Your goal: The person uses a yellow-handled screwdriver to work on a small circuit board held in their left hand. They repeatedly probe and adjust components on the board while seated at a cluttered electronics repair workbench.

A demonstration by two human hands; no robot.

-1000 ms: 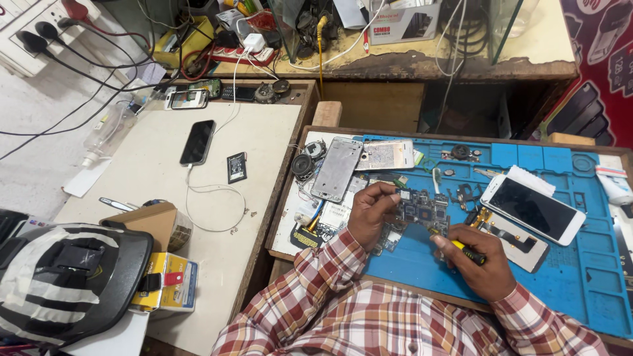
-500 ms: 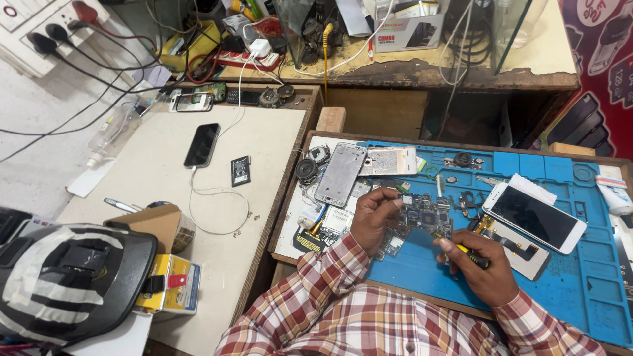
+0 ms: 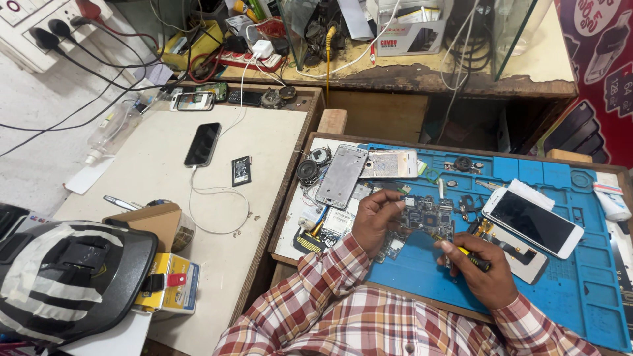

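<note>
My left hand [image 3: 374, 219] grips the left edge of a dark phone circuit board [image 3: 428, 215] held over a blue repair mat [image 3: 567, 290]. My right hand [image 3: 480, 271] is closed on a small yellow-and-black screwdriver [image 3: 467, 254], its tip touching the board's lower right part. A white phone [image 3: 533, 221] with a dark screen lies just right of the board. A silver phone frame [image 3: 341, 175] lies to the upper left of my left hand. Small loose parts lie around the board.
A black phone [image 3: 202, 144] on a white cable and a small battery [image 3: 241, 171] lie on the white side table [image 3: 158, 178]. A striped helmet [image 3: 66, 277] and a yellow box [image 3: 173, 285] sit at lower left. Cables, chargers and boxes crowd the back shelf [image 3: 409, 66].
The view has shifted slightly. Both hands stay on the circuit board, with the screwdriver tip moving a little over it.
</note>
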